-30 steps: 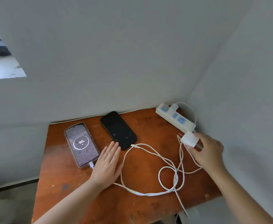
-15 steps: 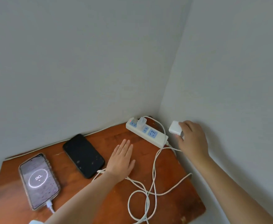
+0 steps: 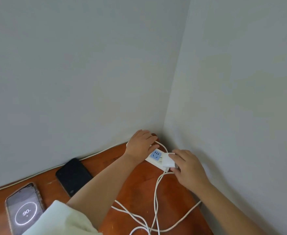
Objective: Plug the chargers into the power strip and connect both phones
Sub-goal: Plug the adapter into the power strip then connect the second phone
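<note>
Head view: the strip lies at the table's far corner, about one o'clock from the black phone. The left hand lies over the strip's far end, fingers fairly straight, pressing down to steady it rather than curling round it. The right hand pinches the white charger between thumb and fingers, at the strip's near end, at three o'clock from the bare blue socket. Whether its prongs are already in, I cannot tell; the charger hides them. Its cable runs down toward six o'clock into loose loops. The lit phone shows 90 at the eight o'clock corner; the black phone's screen is dark.

Risks, as I judge them: if the prongs meet the slots tilted, the push may skid the strip toward the wall or bend a prong. A tug on the looped cable could drag the black phone's plug out, or pull the phone toward the edge.
</note>
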